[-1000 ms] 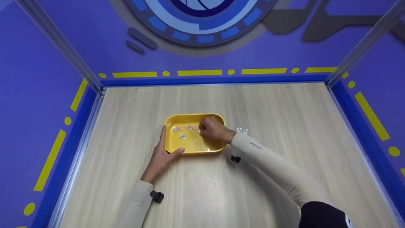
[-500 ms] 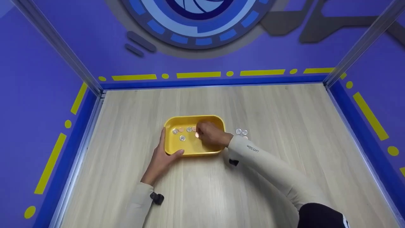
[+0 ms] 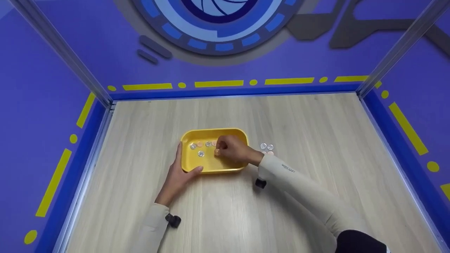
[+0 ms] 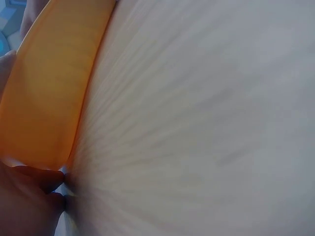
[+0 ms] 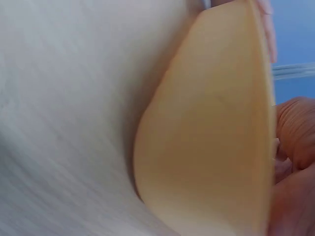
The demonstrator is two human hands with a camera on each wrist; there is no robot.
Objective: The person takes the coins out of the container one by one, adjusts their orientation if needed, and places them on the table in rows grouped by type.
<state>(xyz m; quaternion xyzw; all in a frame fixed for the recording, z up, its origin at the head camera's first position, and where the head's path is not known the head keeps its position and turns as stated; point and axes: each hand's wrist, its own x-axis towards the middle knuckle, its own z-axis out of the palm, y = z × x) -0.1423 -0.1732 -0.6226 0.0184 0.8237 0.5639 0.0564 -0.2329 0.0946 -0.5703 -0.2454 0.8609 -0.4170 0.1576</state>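
Observation:
A yellow tray (image 3: 211, 168) stands on the table with several coins inside. My left hand (image 3: 178, 177) holds its left side, fingers along the outer wall and thumb over the front rim. Over the tray's right half, my right hand (image 3: 233, 149) has curled fingers and pinches a copper coin (image 3: 217, 152) low inside it. A silver coin (image 3: 201, 154) lies left of that. Behind are another silver coin (image 3: 193, 146), a copper coin (image 3: 200, 144) and a third silver coin (image 3: 208, 144); one more copper coin is partly covered by the fingers. The right wrist view leaves the fingertips hidden.
To the right of the tray, two silver coins (image 3: 263, 146) lie on the wooden table (image 3: 309, 133), with copper coins (image 3: 270, 153) just in front, partly behind the right sleeve (image 3: 281, 168). Blue-purple panels (image 3: 225, 70) enclose the back and sides.
My right hand has shifted slightly left and toward the tray's front, and the copper coin at its fingertips has moved the same way. The left hand keeps its hold on the tray.

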